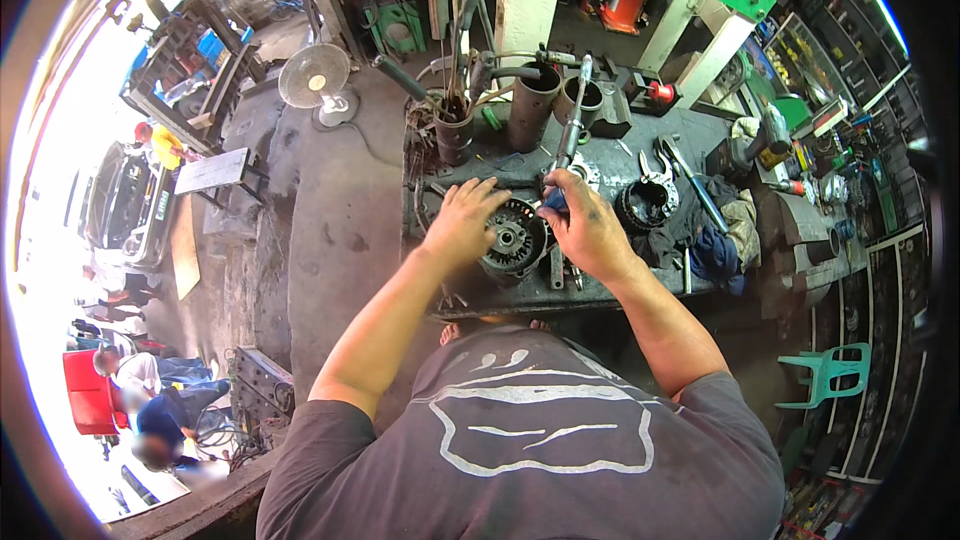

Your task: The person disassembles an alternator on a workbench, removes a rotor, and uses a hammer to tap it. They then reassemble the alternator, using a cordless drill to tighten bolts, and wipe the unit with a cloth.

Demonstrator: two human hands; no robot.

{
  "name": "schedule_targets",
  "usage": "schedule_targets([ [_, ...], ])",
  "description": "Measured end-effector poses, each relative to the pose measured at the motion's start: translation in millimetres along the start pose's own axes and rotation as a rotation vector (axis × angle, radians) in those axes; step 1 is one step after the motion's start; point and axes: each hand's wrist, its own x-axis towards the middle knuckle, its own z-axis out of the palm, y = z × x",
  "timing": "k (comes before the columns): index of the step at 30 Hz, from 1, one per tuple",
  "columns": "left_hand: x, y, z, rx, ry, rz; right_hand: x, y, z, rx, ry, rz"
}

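Note:
A round dark metal housing with a ring of slots and a hub in its middle lies on the workbench in front of me. My left hand is on its left rim, fingers stretched out and apart. On the other side, my right hand is closed near the rim. A long slim metal tool rises away from its fingers. Something small and blue shows at the fingertips; its kind is unclear. Right of this hand sits another round dark part with a pale bracket.
Upright metal cylinders stand at the bench's back, one filled with tools. Pliers, a long bar and dark cloths lie to the right. A standing fan, a green stool and several people are farther off.

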Motion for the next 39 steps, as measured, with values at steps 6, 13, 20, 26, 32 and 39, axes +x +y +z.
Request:
schedule_targets([
  [6, 2, 19, 19, 0.025, -0.031, 0.071, -2, 2, 6, -0.037, -0.008, 0.034],
  [13, -6, 31, 47, -0.028, 0.153, -0.103, -6, 5, 1, -0.046, -0.073, -0.031],
  [20, -13, 38, 56, -0.006, 0.220, -0.132, 9, 2, -13, -0.042, -0.279, -0.121],
  [26, -13, 51, 49, -0.013, 0.400, -0.055, 26, -33, -11, -0.429, -0.303, 0.030],
  [32, -8, 51, 55, -0.290, 0.218, -0.153, 67, -49, -42, -0.360, -0.606, -0.265],
  [39, -9, 54, 54, -0.195, 0.191, -0.136, 68, -43, -36, -0.464, -0.532, -0.263],
])
